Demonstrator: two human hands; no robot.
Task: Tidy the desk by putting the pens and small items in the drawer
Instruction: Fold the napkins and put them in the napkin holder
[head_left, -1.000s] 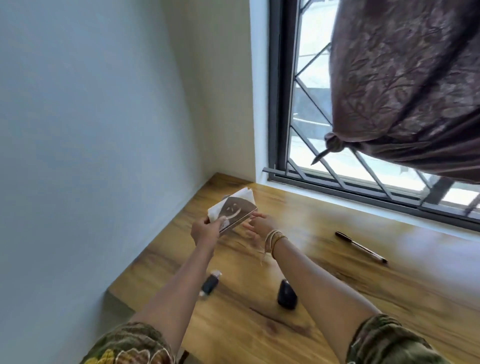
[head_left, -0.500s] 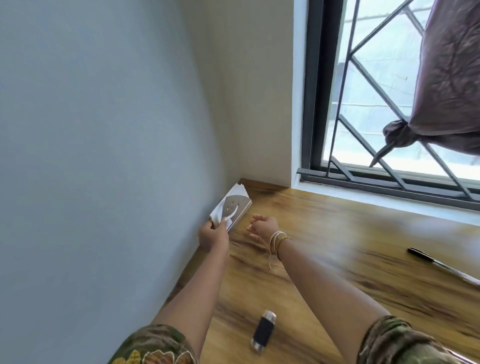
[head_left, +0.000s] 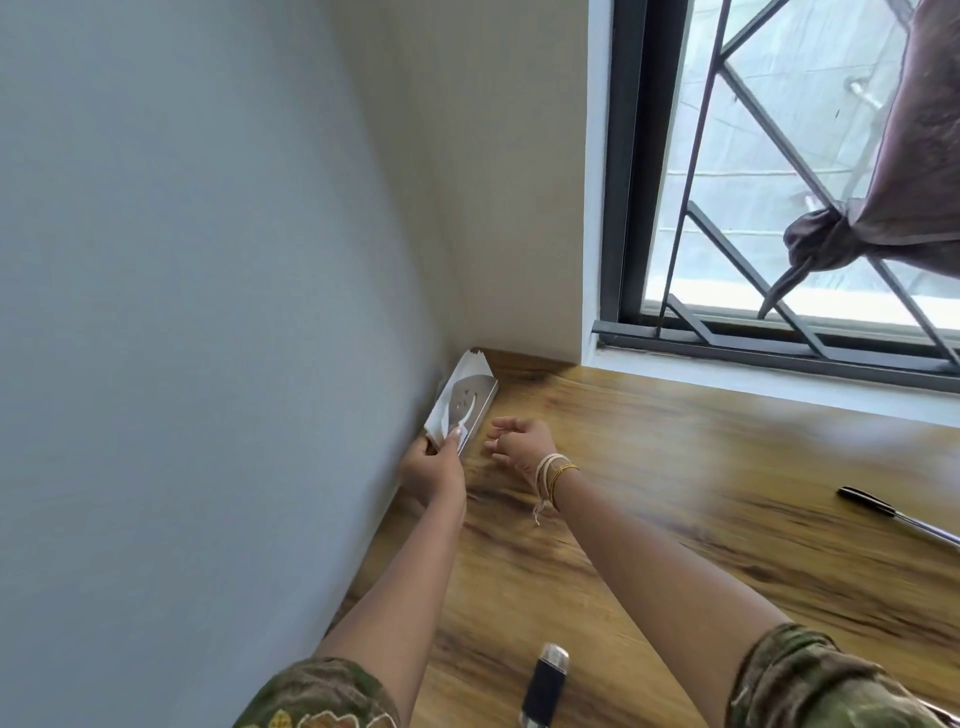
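My left hand (head_left: 434, 470) grips the near end of a napkin holder (head_left: 464, 402), a metal stand with white paper napkins in it, set against the left wall near the desk's far corner. Just to its right hovers my right hand (head_left: 519, 441), fingers loosely curled, holding nothing. A black pen (head_left: 893, 514) lies on the wooden desk (head_left: 701, 467) at the right edge of view. A small black item with a silver cap (head_left: 545, 686) lies on the desk at the bottom, between my forearms.
The blue-grey wall (head_left: 208, 364) runs along the desk's left side. A barred window (head_left: 779, 208) with a knotted brown curtain (head_left: 857, 234) stands behind the desk. No drawer is in view.
The napkin holder has moved left and back, from above the desk to against the wall. My right hand has let go of it and drawn back a little. The view has swung left.
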